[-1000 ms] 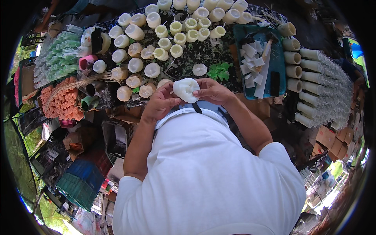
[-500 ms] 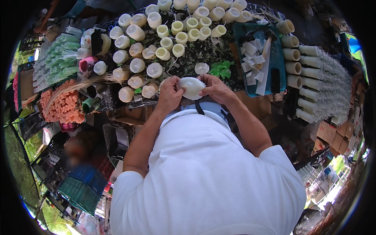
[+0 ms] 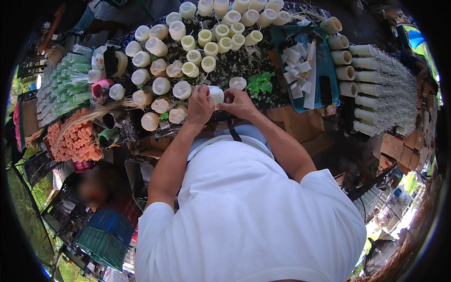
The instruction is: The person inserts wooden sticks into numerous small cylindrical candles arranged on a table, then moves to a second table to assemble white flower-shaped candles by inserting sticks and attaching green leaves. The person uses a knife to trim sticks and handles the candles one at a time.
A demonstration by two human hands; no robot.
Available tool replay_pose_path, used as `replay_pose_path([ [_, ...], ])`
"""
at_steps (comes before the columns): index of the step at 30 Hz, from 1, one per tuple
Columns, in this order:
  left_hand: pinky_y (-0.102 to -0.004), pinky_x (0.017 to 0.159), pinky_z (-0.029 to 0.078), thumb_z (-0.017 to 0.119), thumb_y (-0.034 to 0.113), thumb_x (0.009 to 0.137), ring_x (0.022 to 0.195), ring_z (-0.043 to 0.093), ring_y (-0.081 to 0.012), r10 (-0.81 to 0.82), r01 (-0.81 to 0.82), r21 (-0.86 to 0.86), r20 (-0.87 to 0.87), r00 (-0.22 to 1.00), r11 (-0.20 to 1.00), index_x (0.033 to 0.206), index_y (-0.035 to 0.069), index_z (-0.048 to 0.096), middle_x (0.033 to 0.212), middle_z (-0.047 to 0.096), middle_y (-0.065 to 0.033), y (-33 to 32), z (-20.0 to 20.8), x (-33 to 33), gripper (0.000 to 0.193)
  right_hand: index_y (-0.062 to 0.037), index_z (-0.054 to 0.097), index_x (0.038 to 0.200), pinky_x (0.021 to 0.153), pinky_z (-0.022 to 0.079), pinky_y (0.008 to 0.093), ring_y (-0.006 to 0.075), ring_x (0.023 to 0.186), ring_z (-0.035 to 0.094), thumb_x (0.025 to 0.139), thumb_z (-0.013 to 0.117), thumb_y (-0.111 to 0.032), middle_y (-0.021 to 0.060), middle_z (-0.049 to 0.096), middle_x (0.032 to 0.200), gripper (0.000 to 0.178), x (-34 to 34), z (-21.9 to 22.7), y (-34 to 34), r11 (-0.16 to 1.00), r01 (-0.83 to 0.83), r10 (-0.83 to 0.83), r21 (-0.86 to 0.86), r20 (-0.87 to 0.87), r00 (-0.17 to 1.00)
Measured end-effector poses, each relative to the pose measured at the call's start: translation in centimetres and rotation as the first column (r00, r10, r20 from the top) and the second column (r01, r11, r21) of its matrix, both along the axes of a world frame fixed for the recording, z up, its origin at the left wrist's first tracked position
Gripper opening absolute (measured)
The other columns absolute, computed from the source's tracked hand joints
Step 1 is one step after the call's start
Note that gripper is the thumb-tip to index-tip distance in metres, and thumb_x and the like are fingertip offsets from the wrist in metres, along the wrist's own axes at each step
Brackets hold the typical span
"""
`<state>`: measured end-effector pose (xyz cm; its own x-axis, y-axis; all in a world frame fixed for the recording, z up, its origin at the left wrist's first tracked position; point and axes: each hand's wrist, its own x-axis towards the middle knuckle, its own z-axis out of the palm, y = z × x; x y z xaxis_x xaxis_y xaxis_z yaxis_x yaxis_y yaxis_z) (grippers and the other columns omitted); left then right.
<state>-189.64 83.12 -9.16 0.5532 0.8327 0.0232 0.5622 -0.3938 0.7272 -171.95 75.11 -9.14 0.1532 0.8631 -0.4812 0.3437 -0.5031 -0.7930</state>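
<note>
Close to the table's near edge I hold a white cylindrical candle (image 3: 216, 95) up between my two hands. My left hand (image 3: 200, 104) grips its left side with fingers and thumb pinched in. On its right side my right hand (image 3: 238, 103) has its fingertips closed on the lower part. Just beyond the right hand lies a round whitish wax piece (image 3: 237, 83), beside a heap of green leaf-like pieces (image 3: 260, 83). A pale candle (image 3: 182, 90) stands close to my left hand. Several pale yellow hollow candles (image 3: 190, 69) with wicks stand farther back.
A teal tray (image 3: 338, 89) on the right holds white paper pieces (image 3: 297, 57) and a hammer-like tool (image 3: 312, 48). Cream cylinders (image 3: 345, 73) line the right side, with clear tubes beyond. Orange bundles (image 3: 75, 138), dry straw and greenish tubes (image 3: 70, 77) are at left. A blurred person is lower left.
The candle has turned in my hands, from its broad round face to its smooth side. Both hands have shifted slightly to the left and away from my body.
</note>
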Motion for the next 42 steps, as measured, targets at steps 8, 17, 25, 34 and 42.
replay_pose_path([
  [8, -0.0500, 0.081, 0.051, 0.062, 0.004, 0.084, 0.093, 0.062, -0.0432, -0.066, 0.066, 0.027, 0.003, 0.998, 0.997, 0.106, 0.002, 0.061, 0.099, 0.061, -0.0203, 2.9, -6.4, -0.9, 0.022, -0.0056, 0.077, 0.100, 0.089, 0.055, 0.0415, 0.0332, 0.093, 0.072, 0.087, 0.068, -0.028, 0.0165, 0.075, 0.096, 0.028, 12.9, -6.2, 4.2, 0.973, 0.131, -0.209, 0.191, 0.482, 0.851],
  [17, -0.0486, 0.080, 0.055, 0.071, 0.019, 0.090, 0.093, 0.065, -0.0417, -0.008, 0.017, 0.034, -0.241, 0.970, 0.999, 0.113, 0.003, 0.064, 0.105, 0.063, -0.0197, 1.5, -3.1, -0.7, 0.029, -0.0116, 0.078, 0.099, 0.094, 0.052, 0.0445, 0.0367, 0.100, 0.069, 0.083, 0.071, -0.025, 0.0177, 0.074, 0.100, 0.022, 14.4, -14.9, 10.2, 0.957, 0.109, -0.257, 0.269, 0.610, 0.749],
  [25, -0.0461, 0.082, 0.055, 0.073, 0.016, 0.087, 0.096, 0.065, -0.0394, -0.013, 0.002, -0.091, -0.114, 0.993, 0.996, 0.118, 0.001, 0.064, 0.112, 0.062, -0.0189, -0.5, 1.1, 0.7, 0.035, -0.0097, 0.078, 0.090, 0.085, 0.052, 0.0442, 0.0327, 0.096, 0.068, 0.081, 0.078, -0.024, 0.0120, 0.073, 0.093, 0.017, 14.2, -8.3, 8.6, 0.986, 0.027, -0.115, 0.163, 0.559, 0.821],
  [34, -0.0424, 0.092, 0.047, 0.069, 0.012, 0.088, 0.102, 0.062, -0.0299, -0.258, 0.264, 0.378, -0.068, 0.964, 0.887, 0.106, 0.004, 0.071, 0.101, 0.068, -0.0127, 3.1, 6.6, 11.1, 0.020, -0.0028, 0.076, 0.098, 0.082, 0.054, 0.0397, 0.0330, 0.090, 0.070, 0.084, 0.076, -0.013, 0.0152, 0.072, 0.093, 0.017, 12.6, 5.8, 2.8, 0.941, -0.103, 0.037, 0.322, 0.207, 0.978],
  [42, -0.0432, 0.084, 0.049, 0.064, 0.004, 0.086, 0.089, 0.061, -0.0312, -0.460, 0.506, 0.315, -0.214, 0.862, 0.803, 0.085, 0.002, 0.065, 0.085, 0.063, -0.0125, 3.9, 6.9, 11.7, 0.003, -0.0019, 0.075, 0.098, 0.083, 0.053, 0.0425, 0.0360, 0.089, 0.068, 0.086, 0.072, -0.007, 0.0158, 0.070, 0.089, 0.014, 16.4, 7.5, 0.8, 0.870, -0.283, 0.144, 0.404, 0.339, 0.929],
])
